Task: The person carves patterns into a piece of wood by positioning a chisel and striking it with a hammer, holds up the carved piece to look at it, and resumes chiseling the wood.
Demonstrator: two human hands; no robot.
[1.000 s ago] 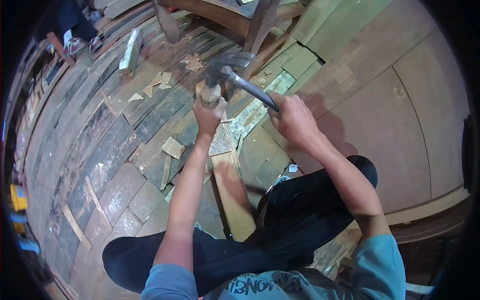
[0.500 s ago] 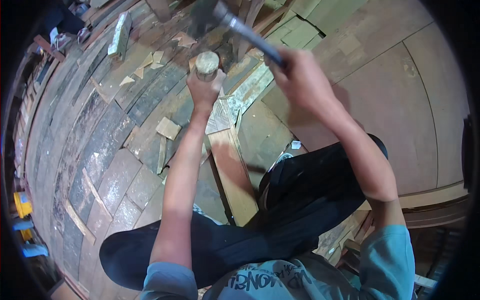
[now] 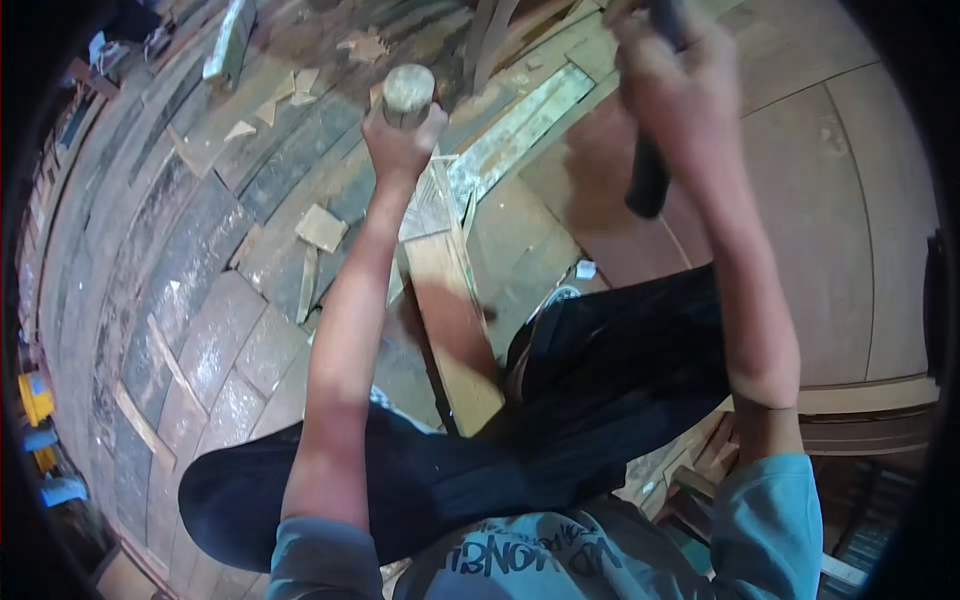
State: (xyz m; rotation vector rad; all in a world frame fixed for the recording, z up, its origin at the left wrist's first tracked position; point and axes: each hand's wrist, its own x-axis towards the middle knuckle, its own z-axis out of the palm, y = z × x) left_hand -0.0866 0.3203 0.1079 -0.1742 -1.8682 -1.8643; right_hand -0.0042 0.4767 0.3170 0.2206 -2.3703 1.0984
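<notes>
My left hand is closed round an upright tool handle with a pale, round, worn top; the tool's lower end is hidden beneath the fist. It is over the far end of a long pale wooden board, which runs back between my legs and has a greyer, marked patch on it. Up at the top right, my right hand, blurred, grips a hammer by its dark handle; the hammer's head is not visible.
Wood scraps and thin strips lie on the worn plank floor, with a longer block farther off. A person's shoes show at the top left. Wide panels lie on the right, yellow and blue objects at the left rim.
My right hand has lifted the hammer from the handle's top up and to the right, out past the upper edge. My left hand keeps its grip, appearing slightly higher in the picture.
</notes>
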